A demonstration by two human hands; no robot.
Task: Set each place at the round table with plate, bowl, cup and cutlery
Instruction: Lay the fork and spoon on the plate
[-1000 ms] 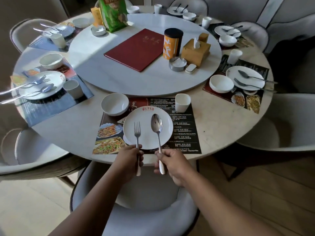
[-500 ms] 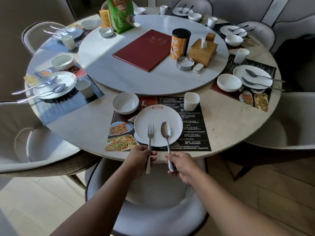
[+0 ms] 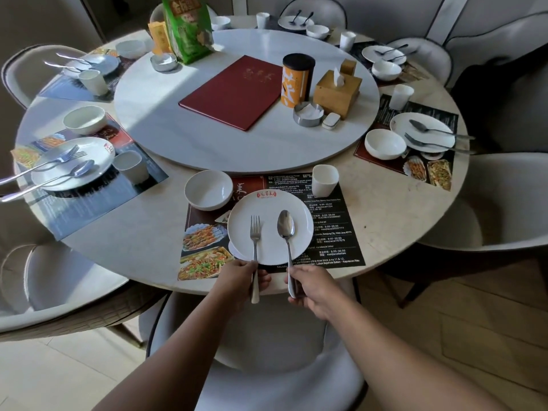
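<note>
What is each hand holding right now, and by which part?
Left hand holds the fork by its handle; right hand holds the spoon by its handle.

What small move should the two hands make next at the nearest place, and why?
Probably release both handles. The left hand grips the fork and the right hand grips the spoon, whose heads seem to lie side by side on the plate. The bowl and cup already stand by it, so nothing else seems missing.
</note>
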